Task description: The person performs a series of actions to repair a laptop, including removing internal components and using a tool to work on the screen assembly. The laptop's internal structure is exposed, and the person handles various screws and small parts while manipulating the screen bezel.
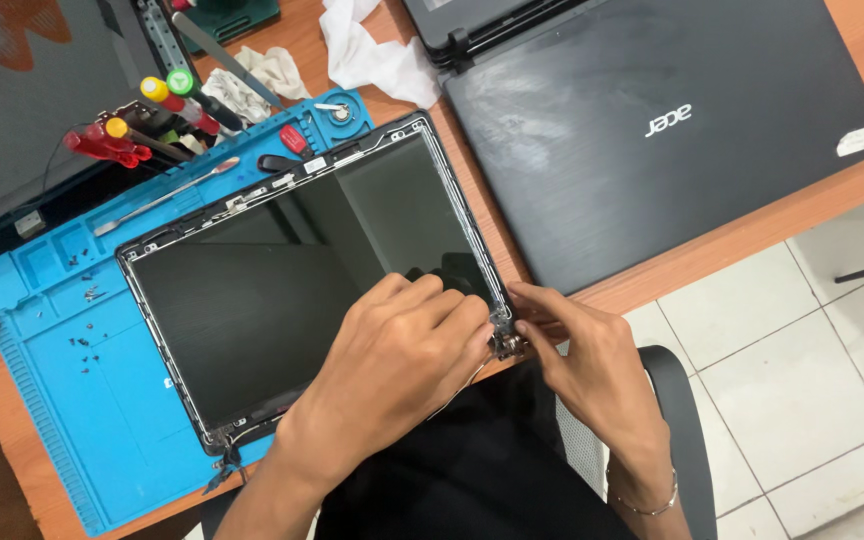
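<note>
A bare laptop screen panel [282,270] with its black frame lies on a blue work mat [62,380]. My left hand [397,350] rests on the panel's near right corner, fingers bent over the metal hinge [505,338] there. My right hand [577,350] comes in from the right, its fingertips pinching at the same hinge corner. Whether either hand holds a small part is hidden by the fingers. A thin cable [462,385] runs out from under my left hand.
A closed black laptop [652,130] lies on the wooden desk [802,200] at the right. Several screwdrivers [142,125], a metal spudger [167,195] and small screws [82,290] sit on the mat. White cloth [372,55] lies behind. A chair arm [677,410] and tiled floor are below right.
</note>
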